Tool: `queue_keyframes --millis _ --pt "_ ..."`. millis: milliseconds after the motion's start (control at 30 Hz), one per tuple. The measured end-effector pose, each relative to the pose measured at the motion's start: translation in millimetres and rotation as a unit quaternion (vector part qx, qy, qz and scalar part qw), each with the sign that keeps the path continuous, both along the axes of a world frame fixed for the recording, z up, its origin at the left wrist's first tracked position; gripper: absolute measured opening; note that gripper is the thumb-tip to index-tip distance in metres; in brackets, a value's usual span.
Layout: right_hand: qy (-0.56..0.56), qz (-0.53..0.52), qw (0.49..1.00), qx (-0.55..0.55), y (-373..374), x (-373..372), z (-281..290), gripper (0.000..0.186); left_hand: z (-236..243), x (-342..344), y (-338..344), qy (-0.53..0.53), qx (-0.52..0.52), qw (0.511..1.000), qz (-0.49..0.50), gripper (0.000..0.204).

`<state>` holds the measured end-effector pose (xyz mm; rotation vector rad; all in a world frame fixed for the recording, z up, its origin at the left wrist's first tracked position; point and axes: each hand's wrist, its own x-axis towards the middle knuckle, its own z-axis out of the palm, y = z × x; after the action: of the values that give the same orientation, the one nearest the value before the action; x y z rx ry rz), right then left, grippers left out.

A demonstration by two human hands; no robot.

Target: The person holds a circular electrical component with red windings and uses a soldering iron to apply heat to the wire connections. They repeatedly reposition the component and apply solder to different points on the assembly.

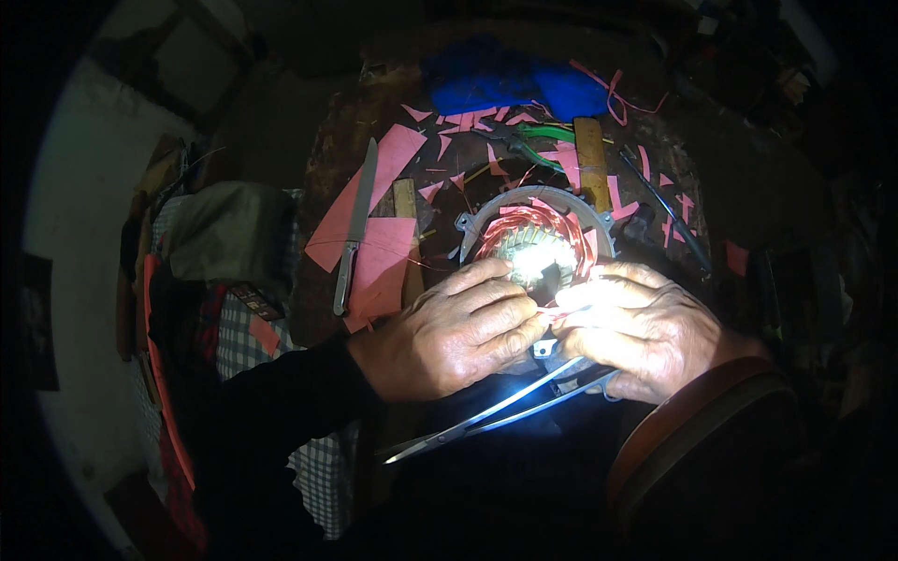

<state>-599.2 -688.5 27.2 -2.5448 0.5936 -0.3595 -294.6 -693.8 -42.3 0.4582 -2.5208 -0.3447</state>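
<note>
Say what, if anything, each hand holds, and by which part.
The right hand holds scissors by the handle end, blades toward the lower left. The left hand is at the wound ring; whether it pinches anything there cannot be told.
</note>
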Motion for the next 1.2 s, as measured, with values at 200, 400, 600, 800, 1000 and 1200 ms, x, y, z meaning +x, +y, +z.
queue_keyframes --millis 200,400,600,800,1000,1200 --pt "0.001 -0.018 0.998 -0.056 6.4 4.4 -6.9 0.053 3.8 2.6 1.4 -0.009 0.029 1.0 0.0 0.055" --pt "0.054 -0.08 0.99 -0.101 30.8 -45.4 15.6 0.042 13.6 15.1 -4.6 0.056 0.111 0.992 0.019 0.063" --pt "-0.105 -0.422 0.897 0.085 72.7 -97.0 7.2 0.039 23.0 8.5 -7.0 0.053 0.067 0.996 0.03 0.052" --pt "-0.24 -0.45 0.845 0.159 79.4 -80.0 -44.0 0.035 30.9 -35.7 -5.9 0.02 0.147 0.985 0.092 0.042" --pt "-0.271 -0.443 0.834 0.185 73.6 -40.4 -82.6 0.042 36.3 -56.1 -15.4 -0.092 0.203 0.967 0.125 0.032" --pt "-0.266 -0.436 0.826 0.24 87.9 -25.3 -108.5 0.046 39.9 -72.0 -14.4 0.003 0.063 0.992 0.113 0.04"
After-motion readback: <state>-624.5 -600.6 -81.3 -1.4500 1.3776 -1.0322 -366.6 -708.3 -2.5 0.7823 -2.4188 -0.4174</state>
